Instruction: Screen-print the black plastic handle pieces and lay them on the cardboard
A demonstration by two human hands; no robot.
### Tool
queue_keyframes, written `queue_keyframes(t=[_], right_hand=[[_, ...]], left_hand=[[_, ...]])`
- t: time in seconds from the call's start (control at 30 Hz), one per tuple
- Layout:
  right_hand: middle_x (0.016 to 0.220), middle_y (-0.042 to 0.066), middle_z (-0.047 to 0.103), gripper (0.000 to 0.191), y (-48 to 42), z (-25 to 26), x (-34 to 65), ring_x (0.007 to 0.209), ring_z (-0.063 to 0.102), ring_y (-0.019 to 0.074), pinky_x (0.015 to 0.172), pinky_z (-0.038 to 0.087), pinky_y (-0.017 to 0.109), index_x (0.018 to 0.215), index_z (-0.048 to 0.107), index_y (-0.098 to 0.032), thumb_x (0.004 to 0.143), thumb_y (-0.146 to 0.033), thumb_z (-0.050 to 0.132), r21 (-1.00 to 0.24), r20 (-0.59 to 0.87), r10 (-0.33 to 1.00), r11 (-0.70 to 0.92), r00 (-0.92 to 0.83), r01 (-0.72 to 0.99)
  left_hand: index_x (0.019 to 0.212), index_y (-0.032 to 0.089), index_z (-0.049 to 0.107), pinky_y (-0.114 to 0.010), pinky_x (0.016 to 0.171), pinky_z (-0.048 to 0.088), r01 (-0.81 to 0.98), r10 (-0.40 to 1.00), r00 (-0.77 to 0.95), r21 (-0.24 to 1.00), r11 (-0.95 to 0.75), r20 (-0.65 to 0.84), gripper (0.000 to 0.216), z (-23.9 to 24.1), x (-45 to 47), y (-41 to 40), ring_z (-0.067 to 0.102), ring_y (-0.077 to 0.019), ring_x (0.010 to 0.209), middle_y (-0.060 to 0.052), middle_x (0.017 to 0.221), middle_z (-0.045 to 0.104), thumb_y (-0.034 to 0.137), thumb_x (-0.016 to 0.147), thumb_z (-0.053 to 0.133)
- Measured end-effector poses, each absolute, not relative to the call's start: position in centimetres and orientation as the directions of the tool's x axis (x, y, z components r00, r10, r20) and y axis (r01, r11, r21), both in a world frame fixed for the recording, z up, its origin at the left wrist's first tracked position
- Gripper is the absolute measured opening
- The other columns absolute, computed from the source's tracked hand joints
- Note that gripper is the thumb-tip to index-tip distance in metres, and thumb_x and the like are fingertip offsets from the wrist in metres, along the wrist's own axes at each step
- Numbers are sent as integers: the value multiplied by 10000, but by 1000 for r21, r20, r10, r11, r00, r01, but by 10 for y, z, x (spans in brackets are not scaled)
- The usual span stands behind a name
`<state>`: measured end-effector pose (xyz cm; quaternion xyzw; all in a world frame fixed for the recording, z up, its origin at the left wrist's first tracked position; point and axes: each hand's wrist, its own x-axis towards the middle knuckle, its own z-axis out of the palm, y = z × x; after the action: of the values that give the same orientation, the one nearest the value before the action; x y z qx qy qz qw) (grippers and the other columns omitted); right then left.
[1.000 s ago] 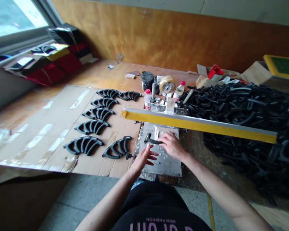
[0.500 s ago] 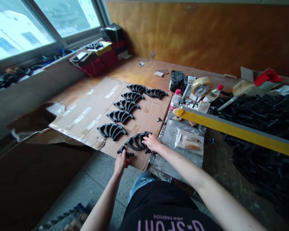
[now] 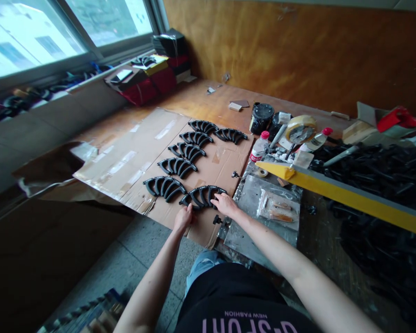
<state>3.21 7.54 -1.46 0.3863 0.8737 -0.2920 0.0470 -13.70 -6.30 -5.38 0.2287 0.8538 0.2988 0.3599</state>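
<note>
Curved black plastic-looking parts, possibly handles, lie side by side in fan-shaped rows on a flat cardboard sheet (image 3: 149, 132). My left hand (image 3: 184, 218) is closed around the near end of a curved black part at the left end of the nearest row (image 3: 203, 197). At that row's right end, my right hand (image 3: 226, 205) has its fingers closed on another black part; the fingertips are partly hidden. Beyond my hands are more rows, among them a neighbouring row (image 3: 164, 187) to the left. A small black knob-like piece (image 3: 217, 220) rests just below my right hand.
To the right are a metal plate (image 3: 241, 231) with a plastic bag (image 3: 278, 208), a yellow-edged bar (image 3: 350, 196) and a large heap of black parts (image 3: 384, 171). Behind stand a red-capped bottle (image 3: 260, 147), a dark can (image 3: 261, 118) and a tape roll (image 3: 301, 128).
My left hand has moved up and right, bringing its separate curved part against the left end of the nearest row. My right hand stays at the row's right end. The view has shifted slightly.
</note>
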Motion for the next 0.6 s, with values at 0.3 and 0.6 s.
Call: queue_keyframes(t=[0.3, 0.6], right_hand=[[1120, 136, 724, 425, 76, -19, 39, 1059, 679, 229, 885, 477, 295, 1201, 661, -175, 1014, -459, 406, -490, -327, 639, 516, -697, 703], [1158, 150, 717, 466, 77, -15, 38, 1107, 662, 234, 935, 457, 295, 1191, 684, -164, 1031, -451, 353, -519, -313, 643, 501, -699, 693]], left_hand=[[1271, 265, 606, -471, 1022, 376, 572, 707, -689, 481, 664, -158, 490, -22, -68, -43, 410, -334, 1330, -133, 1457, 491, 533, 866, 543], [1141, 180, 650, -497, 841, 451, 599, 639, -730, 223, 769, -243, 429, -16, -47, 7, 498, -390, 1130, -196, 1243, 559, 468, 886, 461]])
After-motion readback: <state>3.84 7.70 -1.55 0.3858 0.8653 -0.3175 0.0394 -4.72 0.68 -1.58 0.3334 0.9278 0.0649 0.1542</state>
